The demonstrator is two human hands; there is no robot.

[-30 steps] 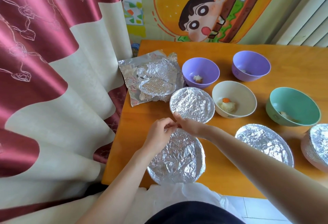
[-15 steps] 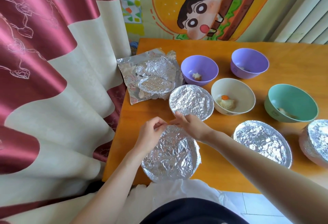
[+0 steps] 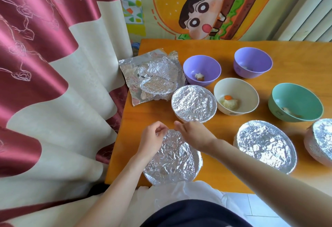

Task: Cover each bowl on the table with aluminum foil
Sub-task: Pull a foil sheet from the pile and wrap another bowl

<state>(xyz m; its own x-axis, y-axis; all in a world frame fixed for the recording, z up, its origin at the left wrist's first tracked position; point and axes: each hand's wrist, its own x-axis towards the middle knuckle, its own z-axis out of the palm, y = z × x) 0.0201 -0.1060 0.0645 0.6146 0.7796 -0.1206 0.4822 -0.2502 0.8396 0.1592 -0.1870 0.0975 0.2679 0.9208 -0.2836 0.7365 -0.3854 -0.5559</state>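
A foil-covered bowl (image 3: 173, 160) sits at the table's near left edge. My left hand (image 3: 151, 137) pinches the foil at its far left rim. My right hand (image 3: 193, 133) grips the foil at the far rim, fingers curled over the edge. Three more foil-covered bowls stand on the table: one just beyond my hands (image 3: 194, 103), one to the right (image 3: 265, 145), one cut off at the right edge (image 3: 321, 139). Uncovered bowls with food scraps are two purple ones (image 3: 202, 70) (image 3: 253, 62), a cream one (image 3: 236, 96) and a green one (image 3: 295, 101).
A heap of crumpled foil sheets (image 3: 152, 79) lies at the far left of the orange table (image 3: 296, 50). A red and cream curtain (image 3: 53, 82) hangs close along the table's left side. A cartoon wall panel stands behind.
The near foil-covered bowl has slid toward the table's front edge with both hands on its far rim. My hands stay at the rim, fingers working the foil.
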